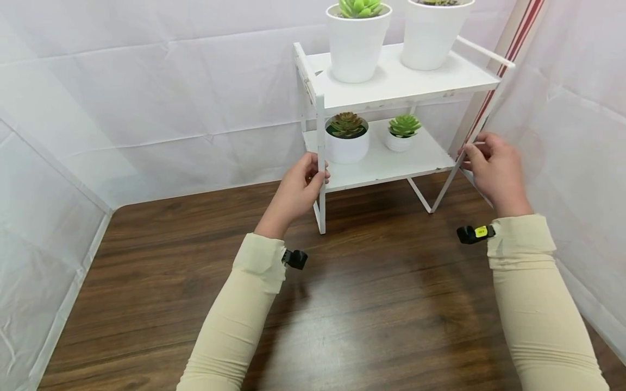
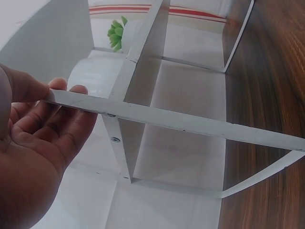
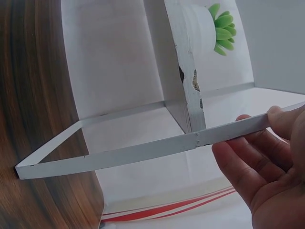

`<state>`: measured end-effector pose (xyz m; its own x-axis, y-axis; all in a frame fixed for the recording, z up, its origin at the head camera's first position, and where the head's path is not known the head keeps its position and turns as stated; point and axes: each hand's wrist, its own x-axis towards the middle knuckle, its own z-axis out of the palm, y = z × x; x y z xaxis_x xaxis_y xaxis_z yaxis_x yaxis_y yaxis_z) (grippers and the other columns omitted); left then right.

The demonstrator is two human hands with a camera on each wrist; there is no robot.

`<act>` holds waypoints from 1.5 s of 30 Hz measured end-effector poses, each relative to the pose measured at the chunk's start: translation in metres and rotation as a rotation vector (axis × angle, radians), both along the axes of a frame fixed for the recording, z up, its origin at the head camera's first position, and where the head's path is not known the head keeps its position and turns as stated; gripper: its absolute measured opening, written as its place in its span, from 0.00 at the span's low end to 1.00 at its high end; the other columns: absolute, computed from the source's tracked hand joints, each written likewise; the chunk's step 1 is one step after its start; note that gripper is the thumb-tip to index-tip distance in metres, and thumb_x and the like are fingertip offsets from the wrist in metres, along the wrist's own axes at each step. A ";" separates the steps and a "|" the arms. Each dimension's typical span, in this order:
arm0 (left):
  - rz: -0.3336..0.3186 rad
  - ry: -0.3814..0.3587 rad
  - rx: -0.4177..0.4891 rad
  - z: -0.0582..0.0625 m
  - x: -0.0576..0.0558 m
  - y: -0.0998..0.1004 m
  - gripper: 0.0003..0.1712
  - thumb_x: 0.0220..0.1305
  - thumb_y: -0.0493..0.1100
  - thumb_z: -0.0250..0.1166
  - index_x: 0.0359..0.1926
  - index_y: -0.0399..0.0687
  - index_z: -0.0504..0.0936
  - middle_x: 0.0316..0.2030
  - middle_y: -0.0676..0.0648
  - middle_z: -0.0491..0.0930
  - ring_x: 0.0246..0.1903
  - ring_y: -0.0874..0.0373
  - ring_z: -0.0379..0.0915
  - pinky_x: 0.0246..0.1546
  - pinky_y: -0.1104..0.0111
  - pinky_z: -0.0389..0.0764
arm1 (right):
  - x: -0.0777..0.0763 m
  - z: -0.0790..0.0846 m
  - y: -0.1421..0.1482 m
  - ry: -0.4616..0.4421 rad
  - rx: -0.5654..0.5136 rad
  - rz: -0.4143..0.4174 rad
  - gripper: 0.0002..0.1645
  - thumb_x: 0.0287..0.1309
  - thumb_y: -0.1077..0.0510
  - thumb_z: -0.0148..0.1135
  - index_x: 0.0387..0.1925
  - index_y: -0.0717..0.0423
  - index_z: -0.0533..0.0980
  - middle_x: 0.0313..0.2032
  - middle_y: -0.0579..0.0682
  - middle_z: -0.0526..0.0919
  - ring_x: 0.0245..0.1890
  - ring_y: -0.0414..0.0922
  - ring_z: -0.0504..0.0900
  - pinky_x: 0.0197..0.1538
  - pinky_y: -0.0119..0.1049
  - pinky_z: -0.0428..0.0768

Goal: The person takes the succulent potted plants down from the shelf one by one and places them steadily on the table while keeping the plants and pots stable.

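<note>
A white two-tier shelf rack [image 1: 381,175] stands on the wooden floor against the back sheet. My left hand [image 1: 299,184] grips its front left upright, thumb on one side and fingers curled behind, as the left wrist view [image 2: 43,138] also shows. At the front right upright, my right hand [image 1: 496,171] pinches the bar between thumb and fingers near the lower shelf's height. On the lower shelf sit a white pot with a brownish succulent [image 1: 347,144] and a smaller pot with a green succulent [image 1: 403,133]. Two larger white pots [image 1: 357,49] stand on the upper shelf, their tops cut off.
White sheets [image 1: 146,108] hang behind and on both sides, the right one close to my right hand. A red-striped strip [image 1: 518,38] runs down the back right corner. Dark wooden flooring [image 1: 195,271] spreads in front of the rack. Paint is chipped along the shelf edges.
</note>
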<state>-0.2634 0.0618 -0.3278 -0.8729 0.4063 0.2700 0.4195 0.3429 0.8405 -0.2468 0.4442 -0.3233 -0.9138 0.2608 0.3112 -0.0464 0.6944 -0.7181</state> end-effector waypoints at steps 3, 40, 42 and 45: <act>0.003 -0.001 0.003 -0.001 0.000 0.001 0.09 0.74 0.41 0.48 0.50 0.46 0.70 0.43 0.48 0.81 0.39 0.56 0.74 0.40 0.64 0.75 | 0.000 -0.002 0.002 0.006 -0.001 0.016 0.21 0.72 0.49 0.47 0.53 0.62 0.70 0.48 0.65 0.81 0.32 0.25 0.79 0.35 0.18 0.79; 0.040 0.022 0.033 -0.007 0.005 0.003 0.09 0.75 0.42 0.50 0.51 0.45 0.70 0.41 0.46 0.80 0.40 0.46 0.72 0.44 0.62 0.73 | -0.002 -0.009 0.012 0.037 0.043 0.067 0.23 0.72 0.46 0.45 0.55 0.59 0.71 0.49 0.64 0.82 0.41 0.40 0.83 0.41 0.27 0.83; 0.046 0.020 0.034 -0.006 0.004 0.003 0.09 0.75 0.42 0.50 0.50 0.45 0.70 0.41 0.45 0.80 0.40 0.47 0.72 0.44 0.63 0.72 | -0.003 -0.008 0.012 0.032 0.039 0.075 0.24 0.72 0.45 0.45 0.56 0.59 0.71 0.49 0.64 0.82 0.44 0.45 0.83 0.41 0.27 0.83; 0.059 0.009 0.041 -0.007 0.005 0.003 0.08 0.75 0.42 0.50 0.50 0.45 0.70 0.41 0.45 0.80 0.40 0.49 0.72 0.44 0.63 0.72 | -0.004 -0.008 0.012 0.034 0.039 0.085 0.24 0.72 0.44 0.46 0.55 0.59 0.71 0.49 0.64 0.82 0.44 0.44 0.83 0.39 0.21 0.81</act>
